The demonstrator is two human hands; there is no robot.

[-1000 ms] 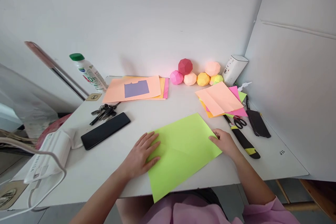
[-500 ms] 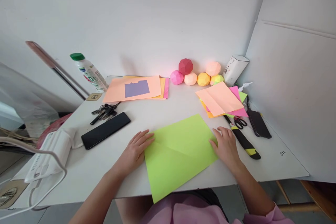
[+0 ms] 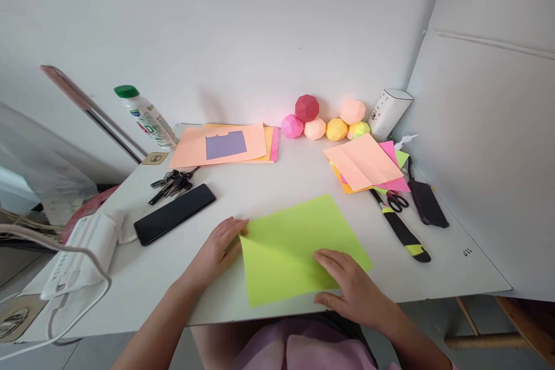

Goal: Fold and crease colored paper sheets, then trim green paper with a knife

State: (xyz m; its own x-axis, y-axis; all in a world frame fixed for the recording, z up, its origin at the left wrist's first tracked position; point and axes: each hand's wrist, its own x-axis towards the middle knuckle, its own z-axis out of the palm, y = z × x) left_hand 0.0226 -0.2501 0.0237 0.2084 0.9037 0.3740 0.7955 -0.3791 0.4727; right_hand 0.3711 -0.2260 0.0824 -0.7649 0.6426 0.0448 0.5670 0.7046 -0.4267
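A bright green sheet of paper [image 3: 286, 243] lies on the table in front of me, its left corner raised a little. My left hand [image 3: 223, 245] holds that corner, fingers on top and thumb low beside the edge. My right hand [image 3: 347, 283] is over the sheet's lower right part, its fingers touching the paper and its thumb spread away near the front edge. Nothing is gripped in the right hand.
On the right lie folded coloured papers [image 3: 364, 162], scissors [image 3: 396, 202], a black-and-yellow cutter [image 3: 405, 234] and a black case [image 3: 428, 203]. At left are a phone [image 3: 176, 214], keys [image 3: 173, 183] and a power strip [image 3: 80, 251]. Paper balls [image 3: 307, 108] stand behind.
My right hand has moved left and toward me, from the sheet's right edge onto its surface. The sheet has turned slightly and its front corner has moved back onto the table.
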